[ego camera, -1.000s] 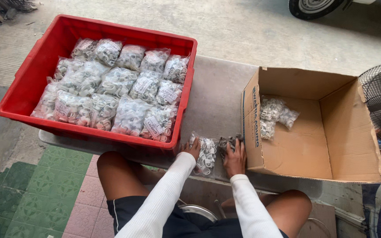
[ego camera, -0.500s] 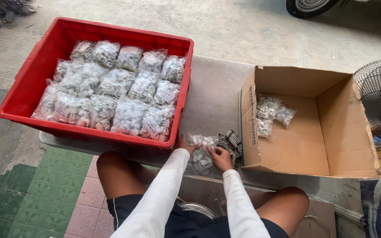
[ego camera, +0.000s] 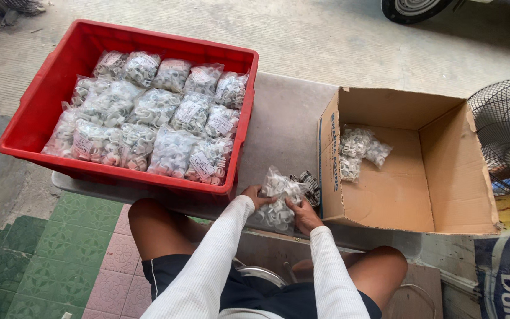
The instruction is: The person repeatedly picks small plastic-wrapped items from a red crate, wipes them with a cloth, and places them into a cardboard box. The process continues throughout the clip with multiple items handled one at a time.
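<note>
a clear plastic bag [ego camera: 278, 198] of small white rings sits crumpled at the table's [ego camera: 284, 124] near edge, gripped by left hand [ego camera: 259, 197] and right hand [ego camera: 303, 214], between red crate [ego camera: 42, 112] and cardboard box [ego camera: 444, 195].

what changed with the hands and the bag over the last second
Both hands, left hand and right hand, drew closer together and gathered the clear bag of small white parts up off the table. The red crate and cardboard box stayed put.
</note>
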